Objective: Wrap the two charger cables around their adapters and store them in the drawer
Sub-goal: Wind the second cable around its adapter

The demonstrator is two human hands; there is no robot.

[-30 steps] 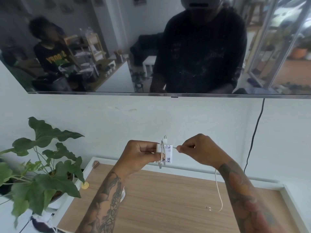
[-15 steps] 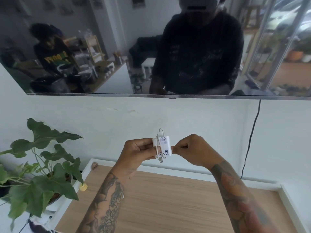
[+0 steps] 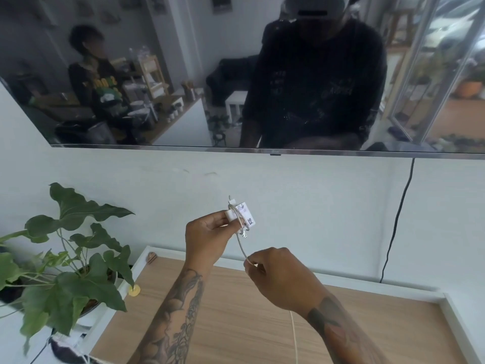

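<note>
My left hand [image 3: 207, 239] holds a small white adapter [image 3: 242, 215] up in front of the wall, above the wooden cabinet top [image 3: 236, 324]. The adapter carries handwritten marks and has a few turns of pale cable around it. The cable [image 3: 241, 248] runs down from the adapter to my right hand [image 3: 278, 278], which pinches it below and to the right. The rest of the cable hangs under my right wrist toward the wooden top. A second charger and a drawer are not in view.
A leafy potted plant [image 3: 65, 271] stands at the left edge of the cabinet. A wall-mounted screen [image 3: 236, 74] hangs above and reflects the room and two people. A black cord [image 3: 396, 222] runs down the wall at right. A white raised rim [image 3: 456, 319] borders the top.
My right hand has dropped from beside the adapter to below it, drawing the cable down and to the right. The adapter stays in my left hand, slightly tilted.
</note>
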